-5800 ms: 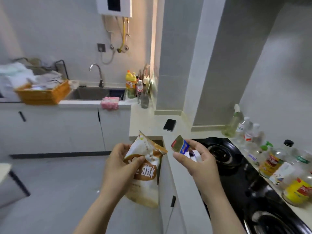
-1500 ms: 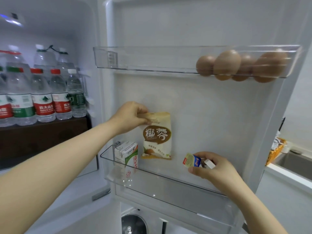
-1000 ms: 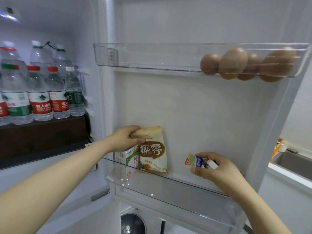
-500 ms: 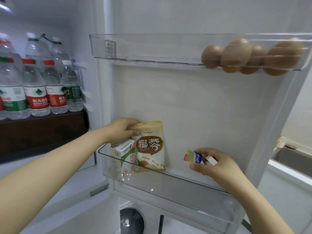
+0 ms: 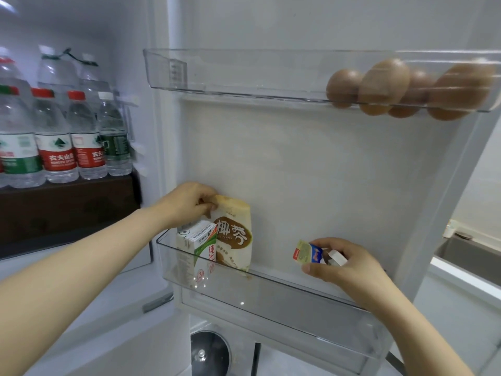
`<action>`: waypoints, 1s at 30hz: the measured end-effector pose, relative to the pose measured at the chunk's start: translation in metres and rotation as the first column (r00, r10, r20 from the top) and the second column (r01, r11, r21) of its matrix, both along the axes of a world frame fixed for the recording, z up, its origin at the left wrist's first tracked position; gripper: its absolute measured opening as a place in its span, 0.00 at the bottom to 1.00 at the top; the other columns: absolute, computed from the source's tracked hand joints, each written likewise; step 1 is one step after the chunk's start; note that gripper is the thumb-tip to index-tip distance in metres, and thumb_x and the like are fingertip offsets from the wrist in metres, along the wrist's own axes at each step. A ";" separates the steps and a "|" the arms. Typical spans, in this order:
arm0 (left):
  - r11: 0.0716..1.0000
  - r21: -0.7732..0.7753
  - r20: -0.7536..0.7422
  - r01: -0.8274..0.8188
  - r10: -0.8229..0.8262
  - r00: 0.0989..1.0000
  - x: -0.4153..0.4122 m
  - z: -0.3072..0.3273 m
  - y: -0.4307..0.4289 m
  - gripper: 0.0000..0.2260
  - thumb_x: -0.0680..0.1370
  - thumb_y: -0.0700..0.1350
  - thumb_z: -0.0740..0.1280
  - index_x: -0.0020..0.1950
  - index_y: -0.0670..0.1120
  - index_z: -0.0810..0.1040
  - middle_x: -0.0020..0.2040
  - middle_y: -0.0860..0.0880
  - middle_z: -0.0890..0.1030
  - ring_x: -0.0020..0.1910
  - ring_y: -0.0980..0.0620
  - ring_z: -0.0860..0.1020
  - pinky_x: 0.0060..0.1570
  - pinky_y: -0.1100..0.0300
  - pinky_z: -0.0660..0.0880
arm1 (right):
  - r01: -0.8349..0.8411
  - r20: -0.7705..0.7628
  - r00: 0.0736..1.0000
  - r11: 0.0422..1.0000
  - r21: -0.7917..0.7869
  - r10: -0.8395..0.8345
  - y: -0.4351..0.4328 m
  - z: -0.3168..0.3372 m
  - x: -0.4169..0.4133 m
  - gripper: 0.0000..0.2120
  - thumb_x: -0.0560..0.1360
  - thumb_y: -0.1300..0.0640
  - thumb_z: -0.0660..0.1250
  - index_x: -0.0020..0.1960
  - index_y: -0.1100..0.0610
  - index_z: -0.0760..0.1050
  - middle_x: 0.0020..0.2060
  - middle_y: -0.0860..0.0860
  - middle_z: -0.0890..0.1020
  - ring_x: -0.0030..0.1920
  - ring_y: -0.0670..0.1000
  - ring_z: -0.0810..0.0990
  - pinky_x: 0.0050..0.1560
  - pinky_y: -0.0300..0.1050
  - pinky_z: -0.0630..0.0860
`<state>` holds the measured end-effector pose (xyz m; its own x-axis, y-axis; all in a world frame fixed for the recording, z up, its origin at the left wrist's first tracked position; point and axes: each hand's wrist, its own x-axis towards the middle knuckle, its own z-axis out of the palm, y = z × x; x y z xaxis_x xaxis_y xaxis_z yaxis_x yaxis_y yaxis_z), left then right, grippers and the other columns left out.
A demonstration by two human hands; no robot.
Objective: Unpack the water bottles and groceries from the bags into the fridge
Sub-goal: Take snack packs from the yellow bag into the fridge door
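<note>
The tan pouch (image 5: pixel 233 237) has a brown oval printed 椰蓉. It stands in the lower door bin (image 5: pixel 273 305) at the bin's left end and touches a green-and-white milk carton (image 5: pixel 195 253), whose red side characters begin 纯; the rest is too small to read. On the fridge shelf to the left stand water bottles (image 5: pixel 58 137): the red labels read 农夫山泉, the green ones are blurred. Brown eggs (image 5: pixel 385 85) lie at the right end of the upper door bin (image 5: pixel 244 74).

To the right of the pouch the lower bin is open along its whole length, behind a clear front rim.

The left hand (image 5: pixel 189 202) pinches the pouch's folded top edge, fingers curled. The right hand (image 5: pixel 349 264) hovers over the bin's bare stretch, gripping a small yellow, red and blue packet (image 5: pixel 306 252) and a white piece (image 5: pixel 336 258); its print is unreadable
</note>
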<state>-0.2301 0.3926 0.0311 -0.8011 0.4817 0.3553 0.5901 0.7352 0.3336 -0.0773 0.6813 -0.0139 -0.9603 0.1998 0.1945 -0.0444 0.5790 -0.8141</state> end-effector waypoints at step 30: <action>0.998 0.049 -0.339 -0.027 0.042 0.940 0.060 -0.034 -0.002 0.16 0.78 0.50 0.64 0.63 0.46 0.73 0.60 0.50 0.73 0.59 0.51 0.72 0.56 0.61 0.67 | -0.295 0.365 0.925 0.805 0.515 0.105 -0.054 -0.014 -0.064 0.26 0.67 0.52 0.77 0.62 0.54 0.76 0.53 0.49 0.75 0.45 0.48 0.74 0.45 0.37 0.71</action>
